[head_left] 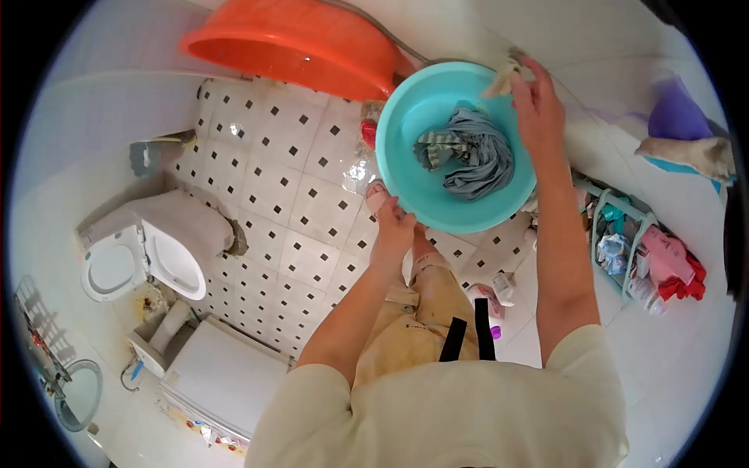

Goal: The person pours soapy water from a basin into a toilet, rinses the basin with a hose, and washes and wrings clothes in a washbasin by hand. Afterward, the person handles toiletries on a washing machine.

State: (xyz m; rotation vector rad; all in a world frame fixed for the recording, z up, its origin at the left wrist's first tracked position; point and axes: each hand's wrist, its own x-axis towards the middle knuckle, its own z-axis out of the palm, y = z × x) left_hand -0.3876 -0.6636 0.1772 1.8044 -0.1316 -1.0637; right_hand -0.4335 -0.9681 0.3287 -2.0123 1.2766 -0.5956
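A turquoise basin stands in front of me with wet-looking grey-blue clothing bunched inside, one piece with a striped or checked band. My left hand is at the near left rim of the basin, its fingers closed on the edge. Beyond the far right rim, my right hand has its fingers bent around a small, blurred beige and grey thing by the wall. What exactly that thing is, I cannot make out.
A large orange tub leans at the back left, with a grey hose behind it. On the right is a rack with clothes and bottles. A toilet and white washing machine stand left on the tiled floor.
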